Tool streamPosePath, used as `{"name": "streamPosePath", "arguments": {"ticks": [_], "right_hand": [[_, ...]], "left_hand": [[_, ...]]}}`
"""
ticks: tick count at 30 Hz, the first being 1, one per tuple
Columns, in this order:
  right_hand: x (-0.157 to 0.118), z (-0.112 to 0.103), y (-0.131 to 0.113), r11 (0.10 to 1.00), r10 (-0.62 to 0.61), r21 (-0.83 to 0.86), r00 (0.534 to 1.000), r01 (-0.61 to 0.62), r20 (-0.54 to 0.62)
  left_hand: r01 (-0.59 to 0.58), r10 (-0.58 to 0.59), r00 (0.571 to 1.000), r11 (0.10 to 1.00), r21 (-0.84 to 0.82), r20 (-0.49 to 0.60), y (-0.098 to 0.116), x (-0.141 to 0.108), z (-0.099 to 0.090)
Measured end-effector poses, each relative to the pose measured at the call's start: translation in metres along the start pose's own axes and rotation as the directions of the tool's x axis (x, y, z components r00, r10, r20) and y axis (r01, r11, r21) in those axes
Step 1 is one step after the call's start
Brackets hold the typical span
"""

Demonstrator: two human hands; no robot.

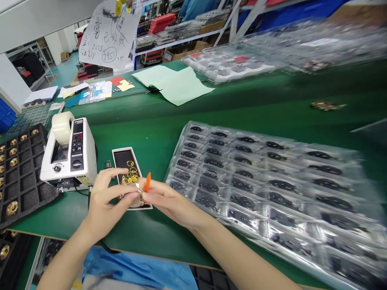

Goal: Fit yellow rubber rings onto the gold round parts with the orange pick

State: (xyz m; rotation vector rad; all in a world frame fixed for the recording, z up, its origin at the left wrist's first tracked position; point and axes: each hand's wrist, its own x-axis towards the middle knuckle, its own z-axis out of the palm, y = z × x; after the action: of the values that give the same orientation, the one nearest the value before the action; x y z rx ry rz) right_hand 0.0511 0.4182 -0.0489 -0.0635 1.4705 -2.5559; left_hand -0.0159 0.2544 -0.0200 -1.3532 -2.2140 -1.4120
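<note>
Green-topped workbench (60,225) in a workshop, steel shelving behind. Far left, a black foam tray (21,193) with round brass-coloured fittings seated in some of its cells. Next along, a white electric tape dispenser (69,151) with a roll of clear tape loaded, its display lit in red.

Working area at centre: a black card with a gold printed design (127,171) lies flat on the bench, long axis running away from the person, its near end under the hands. Left hand (107,197) is raised above the card, its fingers (116,190) curled and closed to a pinch on a small shiny part (136,197), held just above the card's near end. Exact form of the part is hidden by the fingers. Right hand (173,205) comes in from the right, its fingertips (151,196) nearly closed and meeting the same part. An orange pick (148,182) stands between the hands, long axis near upright, tilted slightly rightward, closer to the right hand.

Far right, a large clear blister tray (263,185) holds rows of black items, its left edge just beside the right hand.
</note>
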Motion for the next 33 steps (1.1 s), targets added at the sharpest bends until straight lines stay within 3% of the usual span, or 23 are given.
{"name": "streamPosePath", "arguments": {"ticks": [4, 11, 18, 24, 27, 29, 30, 31, 32, 33], "right_hand": [[0.001, 0.000, 0.003, 1.000, -0.009, 0.024, 1.000, 0.009, -0.001], [0.005, -0.001, 0.012, 0.996, 0.013, 0.086, 1.000, -0.015, 0.026], [0.005, -0.006, 0.022, 0.994, 0.071, 0.086, 0.997, -0.068, -0.029], [-0.001, -0.001, 0.032, 0.994, 0.108, -0.015, 0.993, -0.107, 0.047], [-0.003, -0.008, 0.025, 0.983, 0.119, -0.145, 0.991, -0.110, 0.053], [0.003, -0.019, 0.011, 0.948, 0.084, -0.308, 0.996, -0.073, 0.022], [0.009, -0.026, 0.002, 0.907, 0.035, -0.420, 0.999, -0.028, 0.008], [0.018, -0.034, -0.007, 0.828, -0.019, -0.560, 1.000, 0.016, -0.001], [0.028, -0.042, -0.017, 0.699, -0.022, -0.714, 0.999, 0.036, 0.029], [0.040, -0.050, -0.027, 0.513, -0.051, -0.856, 0.998, 0.064, 0.044]], "left_hand": [[0.046, -0.040, 0.997, 0.995, -0.086, 0.071, -0.010, 0.001, 0.008], [0.139, -0.106, 0.970, 0.980, -0.144, 0.217, -0.022, -0.002, 0.007], [-0.062, 0.070, 0.975, 0.997, -0.046, 0.209, -0.028, -0.011, 0.018], [-0.205, 0.198, 0.968, 0.978, 0.033, 0.156, -0.020, -0.026, 0.018], [-0.210, 0.202, 0.978, 0.946, 0.248, 0.057, -0.016, -0.043, -0.007], [-0.077, 0.149, 0.977, 0.913, 0.401, -0.151, -0.021, -0.062, -0.043], [0.065, 0.090, 0.947, 0.886, 0.460, -0.307, -0.027, -0.073, -0.065], [0.254, 0.031, 0.873, 0.823, 0.508, -0.487, -0.035, -0.084, -0.089], [0.440, -0.026, 0.789, 0.720, 0.536, -0.613, -0.046, -0.095, -0.113], [0.586, -0.124, 0.749, 0.584, 0.562, -0.651, -0.057, -0.104, -0.137]]}}
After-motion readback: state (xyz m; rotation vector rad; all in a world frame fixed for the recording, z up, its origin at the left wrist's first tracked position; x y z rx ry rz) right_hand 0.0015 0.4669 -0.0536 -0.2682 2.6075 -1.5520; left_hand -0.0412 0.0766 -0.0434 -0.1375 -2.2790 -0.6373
